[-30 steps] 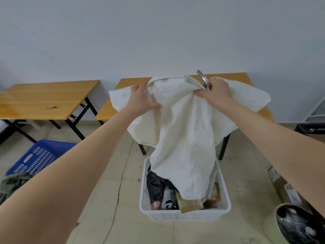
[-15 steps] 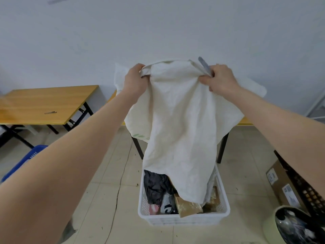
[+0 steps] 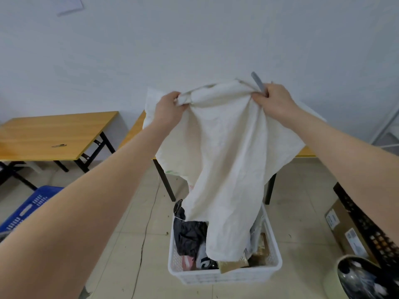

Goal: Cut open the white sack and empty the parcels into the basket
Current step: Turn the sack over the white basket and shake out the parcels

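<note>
Both left hand and right hand with fingers tight on white sack, parcels in basket below.

Hands: the left hand and the right hand have gone up. A second ago they were in front of the table. Now they are up against the wall.
Grip: the left thumb lay spread out on the cloth. Now that hand is a fist bunched round the top edge.
Sack: the white sack is pulled up and hangs longer and thinner.
Parcel: more of the black parcel shows, and a bit now pokes up over the rim of the basket.
Tool: the grey thing in the right hand looked shiny. Now it looks dull, maybe just from blur.
View: the camera has tipped up, so a sheet of paper now shows on the wall.
</note>
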Available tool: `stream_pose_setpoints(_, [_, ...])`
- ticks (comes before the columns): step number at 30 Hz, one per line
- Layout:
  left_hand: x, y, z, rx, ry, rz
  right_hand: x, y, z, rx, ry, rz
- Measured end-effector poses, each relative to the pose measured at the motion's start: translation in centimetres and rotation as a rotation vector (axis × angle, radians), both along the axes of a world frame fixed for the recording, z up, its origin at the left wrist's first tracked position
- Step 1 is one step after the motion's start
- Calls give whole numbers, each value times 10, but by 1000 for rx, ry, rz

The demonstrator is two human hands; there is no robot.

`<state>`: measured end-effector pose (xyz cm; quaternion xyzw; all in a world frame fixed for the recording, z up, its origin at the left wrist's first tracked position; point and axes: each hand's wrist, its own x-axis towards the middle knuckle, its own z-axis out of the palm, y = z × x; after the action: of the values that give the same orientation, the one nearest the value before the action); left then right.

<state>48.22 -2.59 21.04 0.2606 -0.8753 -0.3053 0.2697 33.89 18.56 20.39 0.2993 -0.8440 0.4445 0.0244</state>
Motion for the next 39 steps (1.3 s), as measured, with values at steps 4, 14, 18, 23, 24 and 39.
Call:
stream_pose_setpoints(4, [2,4,-34,195,-40,-15,2,-1,-25,194,29,-33])
stream_pose_setpoints(14, [-7,15,-50,734,-95,-78,44,-40,-74,359,-219,226])
stream_pose_setpoints(18, [-9,15,-58,716,-101,-51,44,-53,-94,82,-413,126])
stream_pose_setpoints(23, [12,-1,-84,-197,-33,28,29,-49,-105,-84,-653,28])
stream_pose_setpoints(24, [15,0,-87,-363,-87,9,26,-49,-106,-98,-684,12])
stream_pose_setpoints(39, [-1,14,-129,-506,-728,-59,29,-40,-93,388,-18,-98])
